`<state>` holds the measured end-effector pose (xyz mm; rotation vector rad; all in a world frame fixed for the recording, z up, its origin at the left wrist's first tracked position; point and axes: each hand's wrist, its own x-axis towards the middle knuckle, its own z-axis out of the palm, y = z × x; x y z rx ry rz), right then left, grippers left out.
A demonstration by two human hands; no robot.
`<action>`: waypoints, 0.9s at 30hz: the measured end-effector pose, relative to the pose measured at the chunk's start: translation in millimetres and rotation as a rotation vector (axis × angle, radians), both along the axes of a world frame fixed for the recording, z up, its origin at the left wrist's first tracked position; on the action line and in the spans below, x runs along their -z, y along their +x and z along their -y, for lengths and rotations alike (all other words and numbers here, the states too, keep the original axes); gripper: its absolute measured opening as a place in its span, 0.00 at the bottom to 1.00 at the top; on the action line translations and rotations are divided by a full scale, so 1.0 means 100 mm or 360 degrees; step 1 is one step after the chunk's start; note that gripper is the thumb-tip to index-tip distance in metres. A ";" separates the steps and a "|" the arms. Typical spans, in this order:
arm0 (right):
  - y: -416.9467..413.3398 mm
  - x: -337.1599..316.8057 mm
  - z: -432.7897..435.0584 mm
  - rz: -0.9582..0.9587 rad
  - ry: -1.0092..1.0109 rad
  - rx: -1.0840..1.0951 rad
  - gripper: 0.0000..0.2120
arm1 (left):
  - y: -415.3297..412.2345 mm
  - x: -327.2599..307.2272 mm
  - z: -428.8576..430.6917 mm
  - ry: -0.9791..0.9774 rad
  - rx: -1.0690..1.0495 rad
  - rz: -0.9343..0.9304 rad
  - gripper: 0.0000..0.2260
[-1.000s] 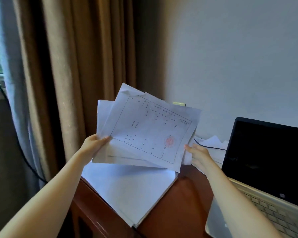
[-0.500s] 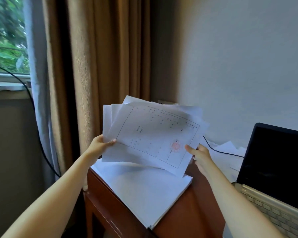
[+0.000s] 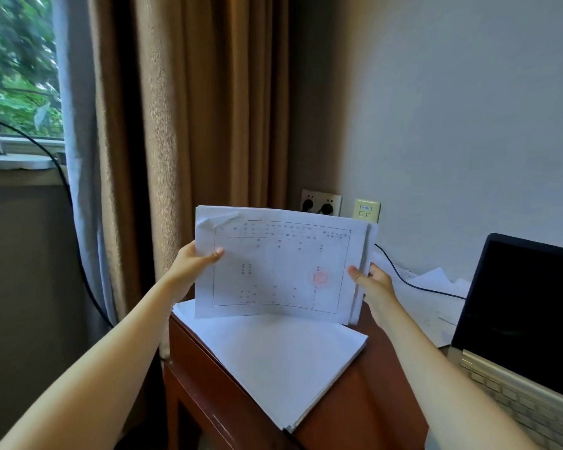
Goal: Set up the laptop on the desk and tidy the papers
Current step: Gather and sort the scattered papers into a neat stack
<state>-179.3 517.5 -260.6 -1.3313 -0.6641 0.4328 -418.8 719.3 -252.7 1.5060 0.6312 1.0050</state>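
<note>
sheaf of papers [image 3: 280, 267], fanned and skewed a second ago, now squared and upright. left hand [image 3: 192, 264] pinches 9 o'clock edge, right hand [image 3: 371, 280] pinches 3 o'clock edge. sheaf over stack [image 3: 283, 362] on desk [image 3: 355, 401] corner, contact unclear. laptop [image 3: 527, 319] open at 4 o'clock. judgement: tidying near done, sheaf ready to lay on stack.

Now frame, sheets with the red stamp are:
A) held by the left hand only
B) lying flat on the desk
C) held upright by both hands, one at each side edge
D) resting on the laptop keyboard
C: the left hand and the right hand each grip a side edge of the stamped sheets. The sheets stand upright over the separate paper stack, which lies on the desk.
</note>
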 end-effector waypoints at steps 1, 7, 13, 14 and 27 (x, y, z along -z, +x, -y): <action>-0.03 -0.02 -0.02 -0.0001 0.0014 0.0010 0.14 | 0.03 -0.01 0.03 -0.0013 -0.0021 0.0028 0.03; -0.07 -0.17 -0.08 -0.0032 0.0125 -0.0021 0.14 | 0.02 -0.13 0.03 0.0008 -0.0027 0.0151 0.04; -0.09 -0.11 -0.05 -0.0022 0.0064 -0.0041 0.21 | 0.06 -0.09 0.07 0.0061 -0.0060 0.0133 0.05; -0.11 -0.14 -0.04 -0.0008 0.0041 -0.0053 0.19 | 0.09 -0.10 0.08 0.0069 -0.0056 0.0121 0.08; -0.18 -0.32 -0.05 0.0400 -0.0342 0.0181 0.10 | 0.22 -0.21 0.12 0.0092 -0.0298 0.0098 0.11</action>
